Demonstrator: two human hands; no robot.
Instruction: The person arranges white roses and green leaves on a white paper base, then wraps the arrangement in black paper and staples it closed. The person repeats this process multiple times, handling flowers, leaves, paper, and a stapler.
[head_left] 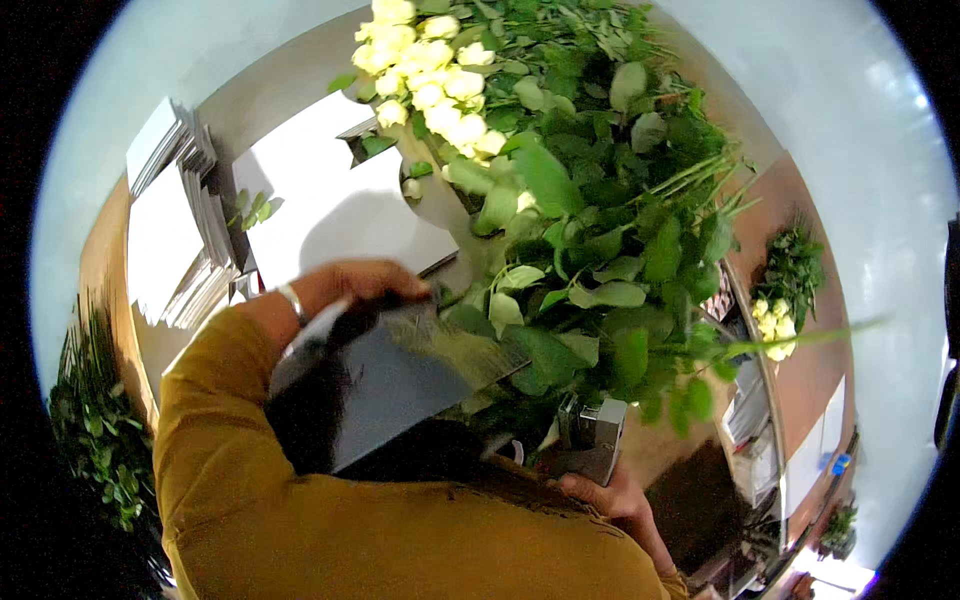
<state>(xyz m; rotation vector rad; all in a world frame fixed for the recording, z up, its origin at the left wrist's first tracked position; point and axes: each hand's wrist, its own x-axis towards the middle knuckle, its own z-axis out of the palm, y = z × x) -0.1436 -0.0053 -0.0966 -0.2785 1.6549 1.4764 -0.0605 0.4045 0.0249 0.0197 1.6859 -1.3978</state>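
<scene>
My left hand (385, 280), with a light bracelet at its wrist, is curled over the upper edge of a smooth grey sheet (395, 385). Motion blurs its fingertips. The sheet slants down toward my body beside a large heap of green rose leaves and stems (600, 250). My right hand (612, 497) grips a boxy silver metal tool that looks like a stapler (603, 430), low and right of the sheet. Most of that hand's fingers are hidden behind the tool. Pale yellow roses (430, 75) lie at the far end of the foliage.
White sheets (335, 200) lie on the table to the far left, beside tall paper stacks (170, 230). More cut greenery (95, 430) stands at the left edge. On the right are a small bunch of yellow roses (775, 325) and a shelf holding papers (750, 405).
</scene>
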